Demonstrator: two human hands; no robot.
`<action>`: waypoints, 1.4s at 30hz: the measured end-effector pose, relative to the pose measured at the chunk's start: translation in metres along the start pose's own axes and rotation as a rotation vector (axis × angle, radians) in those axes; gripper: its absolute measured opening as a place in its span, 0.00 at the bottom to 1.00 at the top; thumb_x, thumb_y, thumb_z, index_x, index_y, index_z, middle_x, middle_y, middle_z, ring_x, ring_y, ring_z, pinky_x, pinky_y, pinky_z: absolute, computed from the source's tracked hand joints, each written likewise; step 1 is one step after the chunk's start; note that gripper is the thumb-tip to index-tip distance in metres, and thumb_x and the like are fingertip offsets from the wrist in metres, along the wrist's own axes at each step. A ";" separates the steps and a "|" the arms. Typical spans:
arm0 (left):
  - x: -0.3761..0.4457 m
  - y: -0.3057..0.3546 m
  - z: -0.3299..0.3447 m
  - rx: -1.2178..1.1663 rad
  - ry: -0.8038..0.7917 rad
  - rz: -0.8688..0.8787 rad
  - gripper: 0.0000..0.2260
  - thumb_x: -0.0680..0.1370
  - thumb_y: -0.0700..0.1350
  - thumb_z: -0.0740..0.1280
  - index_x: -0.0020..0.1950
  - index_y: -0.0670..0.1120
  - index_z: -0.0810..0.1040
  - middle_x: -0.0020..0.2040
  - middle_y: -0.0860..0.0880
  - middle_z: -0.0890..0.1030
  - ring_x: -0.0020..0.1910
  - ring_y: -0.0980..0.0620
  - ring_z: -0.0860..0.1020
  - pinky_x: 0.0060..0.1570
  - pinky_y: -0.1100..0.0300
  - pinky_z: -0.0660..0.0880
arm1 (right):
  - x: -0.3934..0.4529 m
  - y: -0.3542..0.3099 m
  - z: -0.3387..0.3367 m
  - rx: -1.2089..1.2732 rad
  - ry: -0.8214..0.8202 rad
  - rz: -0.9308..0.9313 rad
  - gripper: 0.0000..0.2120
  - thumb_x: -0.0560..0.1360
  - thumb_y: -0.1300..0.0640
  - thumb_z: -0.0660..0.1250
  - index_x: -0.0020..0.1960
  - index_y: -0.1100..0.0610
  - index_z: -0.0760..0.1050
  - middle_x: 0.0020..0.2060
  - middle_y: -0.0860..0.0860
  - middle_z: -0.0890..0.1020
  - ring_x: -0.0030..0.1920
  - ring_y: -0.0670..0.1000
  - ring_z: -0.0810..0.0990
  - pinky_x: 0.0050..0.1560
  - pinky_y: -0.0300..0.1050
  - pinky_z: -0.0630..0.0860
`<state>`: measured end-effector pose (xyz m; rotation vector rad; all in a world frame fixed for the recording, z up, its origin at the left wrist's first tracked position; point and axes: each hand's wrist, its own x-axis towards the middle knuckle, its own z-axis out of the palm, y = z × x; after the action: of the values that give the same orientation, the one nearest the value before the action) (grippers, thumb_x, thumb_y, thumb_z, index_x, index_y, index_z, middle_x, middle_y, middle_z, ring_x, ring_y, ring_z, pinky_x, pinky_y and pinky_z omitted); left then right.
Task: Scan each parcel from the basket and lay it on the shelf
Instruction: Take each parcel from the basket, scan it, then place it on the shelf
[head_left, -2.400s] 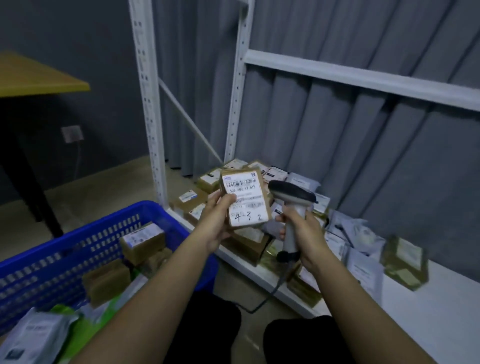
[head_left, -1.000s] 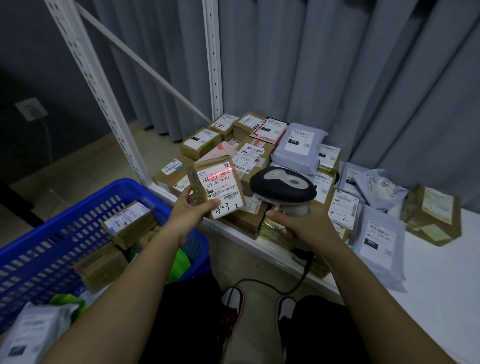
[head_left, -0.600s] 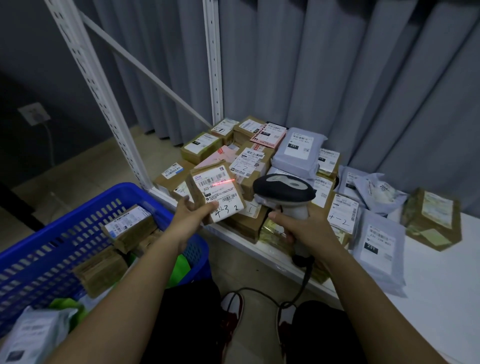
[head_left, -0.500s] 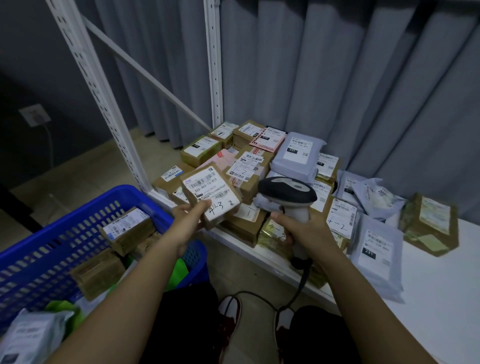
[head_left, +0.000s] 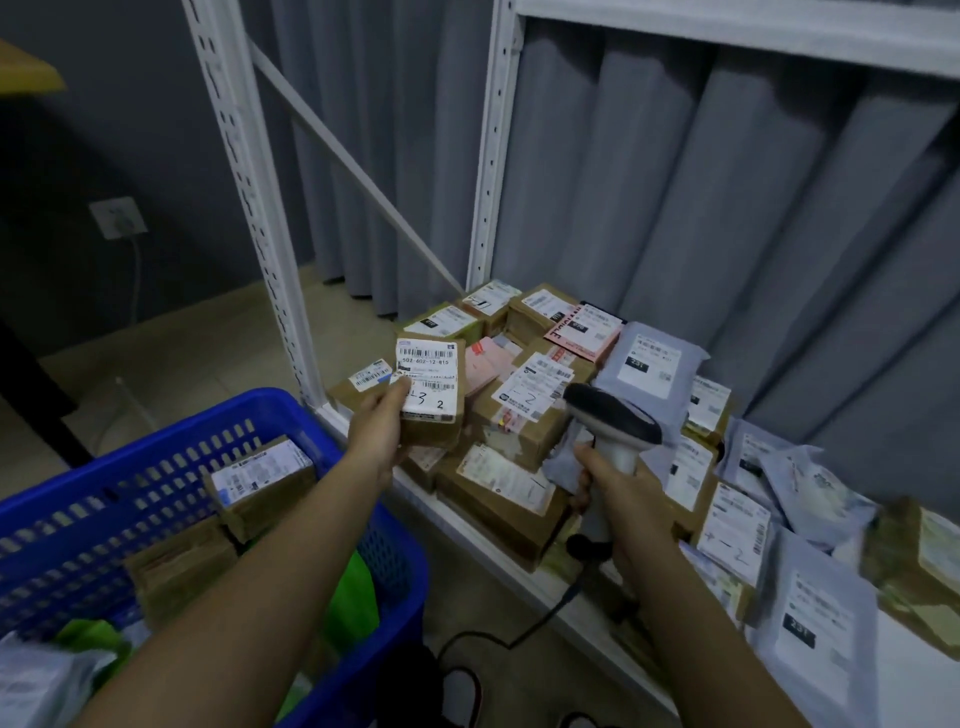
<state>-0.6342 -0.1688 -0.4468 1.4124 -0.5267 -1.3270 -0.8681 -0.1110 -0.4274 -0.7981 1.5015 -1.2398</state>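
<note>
My left hand (head_left: 375, 434) grips a small brown cardboard parcel (head_left: 432, 391) with a white barcode label, held over the left end of the parcel pile on the white shelf (head_left: 914, 691). My right hand (head_left: 621, 491) holds the grey handheld scanner (head_left: 613, 423) by its handle, head up, to the right of the parcel. No red scan line shows on the label. The blue basket (head_left: 306, 431) stands at lower left, with brown boxes, a green bag and a grey mailer inside.
Many brown boxes (head_left: 498, 493) and grey mailers (head_left: 649, 364) cover the shelf's left and middle. White shelf uprights (head_left: 249, 171) rise behind the basket, with a grey curtain behind. The scanner's black cable (head_left: 498, 642) trails on the floor. A wall socket (head_left: 117, 217) is at left.
The red scan line left the label. My left hand moved the parcel away from the scanner and over the pile's left end, label now upright. The scanner stays in my right hand.
</note>
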 end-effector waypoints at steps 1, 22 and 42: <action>0.012 0.003 0.002 0.006 0.016 0.020 0.19 0.79 0.53 0.64 0.68 0.48 0.70 0.56 0.48 0.81 0.49 0.52 0.81 0.44 0.57 0.76 | 0.008 -0.002 0.006 0.005 -0.007 -0.002 0.10 0.75 0.57 0.71 0.37 0.58 0.75 0.28 0.54 0.78 0.30 0.52 0.75 0.35 0.45 0.74; 0.162 0.014 0.075 0.710 0.013 0.063 0.52 0.68 0.70 0.67 0.78 0.49 0.41 0.76 0.40 0.55 0.74 0.38 0.56 0.72 0.41 0.57 | 0.063 0.000 0.038 0.046 0.016 0.060 0.10 0.74 0.58 0.71 0.40 0.61 0.72 0.26 0.52 0.76 0.26 0.49 0.73 0.30 0.43 0.73; 0.150 0.004 0.106 0.688 -0.146 0.121 0.33 0.82 0.57 0.54 0.78 0.50 0.36 0.77 0.43 0.58 0.73 0.39 0.61 0.69 0.47 0.61 | 0.048 0.009 0.022 0.085 -0.006 0.050 0.07 0.76 0.59 0.69 0.44 0.61 0.73 0.28 0.54 0.75 0.28 0.51 0.72 0.32 0.45 0.72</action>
<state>-0.6856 -0.3405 -0.4861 1.7973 -1.2315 -1.2050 -0.8599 -0.1591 -0.4491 -0.7041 1.4460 -1.2544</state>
